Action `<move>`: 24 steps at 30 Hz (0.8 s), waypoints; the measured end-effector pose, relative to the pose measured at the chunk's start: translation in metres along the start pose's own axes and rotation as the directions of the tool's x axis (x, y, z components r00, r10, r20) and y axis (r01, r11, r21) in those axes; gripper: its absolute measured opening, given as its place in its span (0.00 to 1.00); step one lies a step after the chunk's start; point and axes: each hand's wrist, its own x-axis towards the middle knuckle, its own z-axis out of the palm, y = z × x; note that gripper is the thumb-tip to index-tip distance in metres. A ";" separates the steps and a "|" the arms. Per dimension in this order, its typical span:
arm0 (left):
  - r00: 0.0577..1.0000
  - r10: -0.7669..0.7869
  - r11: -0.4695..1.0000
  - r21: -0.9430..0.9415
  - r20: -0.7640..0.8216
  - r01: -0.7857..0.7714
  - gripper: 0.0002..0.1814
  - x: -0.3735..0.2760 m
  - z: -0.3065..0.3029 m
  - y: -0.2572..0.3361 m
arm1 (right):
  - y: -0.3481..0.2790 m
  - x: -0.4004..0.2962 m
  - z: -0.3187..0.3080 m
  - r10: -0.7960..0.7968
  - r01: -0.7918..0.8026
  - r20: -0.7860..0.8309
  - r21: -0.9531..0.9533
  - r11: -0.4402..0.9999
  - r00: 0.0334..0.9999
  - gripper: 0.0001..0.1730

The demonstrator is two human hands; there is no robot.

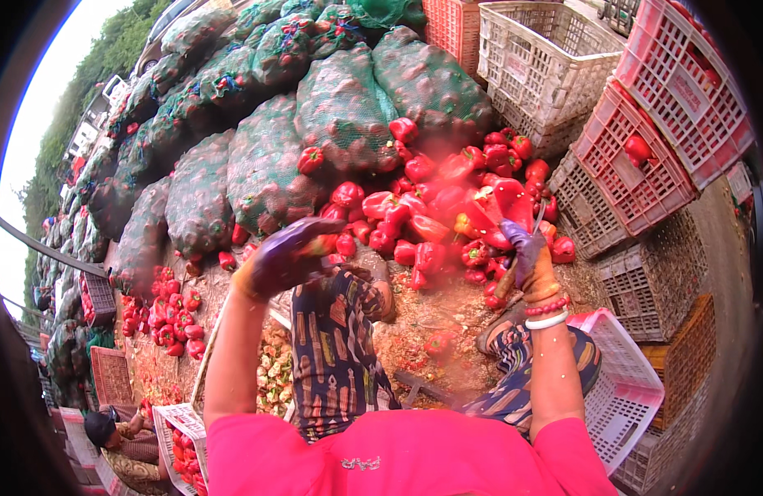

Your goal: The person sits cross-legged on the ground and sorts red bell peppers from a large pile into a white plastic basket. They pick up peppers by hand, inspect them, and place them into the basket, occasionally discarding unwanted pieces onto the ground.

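Note:
My left hand (288, 257), in a stained purple and orange glove, is raised over the left edge of a heap of red bell peppers (428, 229). Its fingers are blurred, and whether it holds anything is not clear. In the same kind of glove, my right hand (527, 254) grips a knife, its thin metal blade (539, 217) pointing up. An opened red bell pepper (496, 208) is at the fingertips of that hand. Between my feet, the ground (424, 322) is littered with pale seeds and red scraps. Pepper cores (275, 372) fill a container beside my left leg.
Green mesh sacks (344, 105) stand in rows ahead and leftward. Stacked plastic crates (635, 167) rise at right, with a pink and white crate (623, 390) beside my right leg. Another person (127, 440) sits lower left by a white crate of peppers (186, 421).

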 end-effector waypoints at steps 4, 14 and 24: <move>0.605 -0.593 0.485 0.364 -0.531 0.795 0.27 -0.113 -0.070 -0.045 | -0.001 -0.017 0.015 0.059 -0.067 0.199 0.035 0.997 0.978 0.17; 0.926 -0.020 0.996 -0.086 -0.378 -0.014 0.40 0.042 0.151 -0.011 | 0.002 -0.046 0.058 -0.041 -0.047 0.487 0.167 0.985 0.872 0.22; 0.968 0.050 0.965 -0.237 -0.245 -0.110 0.14 0.076 0.152 -0.075 | -0.005 -0.026 0.033 -0.369 0.437 0.306 -0.197 0.877 0.878 0.22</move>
